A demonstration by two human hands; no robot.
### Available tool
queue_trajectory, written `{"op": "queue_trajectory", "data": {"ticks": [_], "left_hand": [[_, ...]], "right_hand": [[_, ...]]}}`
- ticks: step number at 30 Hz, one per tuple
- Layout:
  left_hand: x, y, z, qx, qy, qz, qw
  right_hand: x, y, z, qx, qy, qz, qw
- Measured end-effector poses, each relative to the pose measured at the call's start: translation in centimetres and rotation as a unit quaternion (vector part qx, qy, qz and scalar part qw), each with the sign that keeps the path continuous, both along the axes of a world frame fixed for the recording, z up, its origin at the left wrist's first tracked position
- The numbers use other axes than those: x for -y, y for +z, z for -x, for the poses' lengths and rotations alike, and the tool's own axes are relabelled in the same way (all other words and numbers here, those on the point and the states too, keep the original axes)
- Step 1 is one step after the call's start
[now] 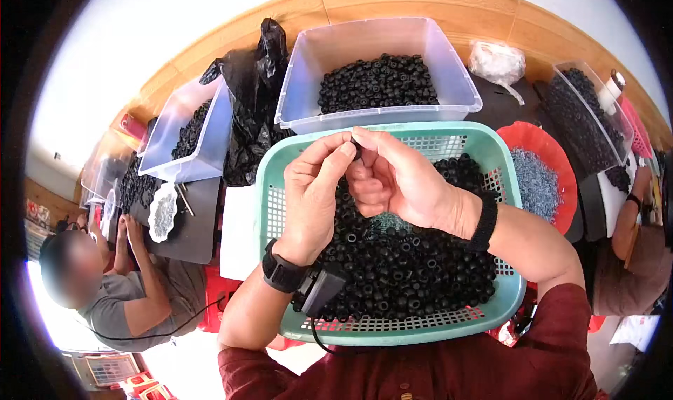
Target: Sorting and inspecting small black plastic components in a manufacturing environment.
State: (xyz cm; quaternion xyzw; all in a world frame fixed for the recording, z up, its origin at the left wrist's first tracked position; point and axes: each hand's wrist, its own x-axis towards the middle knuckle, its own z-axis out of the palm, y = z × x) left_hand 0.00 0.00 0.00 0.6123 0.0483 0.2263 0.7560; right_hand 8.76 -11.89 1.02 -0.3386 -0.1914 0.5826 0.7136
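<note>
In the head view, the left hand (308, 190) and the right hand (403, 179) are meeting at the fingertips, both pinching a small black piece (356, 148) between them. They are hovering over a green basket (392, 338), where many black rings (413, 274) are lying below and nearer the body than the hands. Straight beyond the hands, a clear tub (298, 85) is holding more rings; a black bag (252, 113) is slumping beyond and to their left. To their right, a red bowl (570, 197) is sitting close against the basket, holding grey-blue bits (536, 183). Farther left, a second tub (203, 144) and a white dish (154, 221) are resting on the dark surface (200, 214), and a co-worker (140, 302) is sitting beside it.

The fingers are covering most of the small piece, so its shape is staying unclear. The hands and forearms are also blocking part of the basket's contents. Far right, another person's arm (624, 218) is showing, the picture's edge cutting that person off.
</note>
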Motion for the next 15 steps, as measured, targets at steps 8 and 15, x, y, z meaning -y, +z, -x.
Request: {"op": "queue_trajectory", "data": {"ticks": [8,15], "left_hand": [[0.16,0.14,-0.13,0.006,0.005,0.01,1.0],[0.23,0.58,0.1,-0.005,0.001,-0.02,1.0]], "right_hand": [[-0.05,0.18,0.22,0.016,-0.018,0.037,0.999],[0.22,0.79,0.28,0.036,-0.02,0.019,0.999]]}}
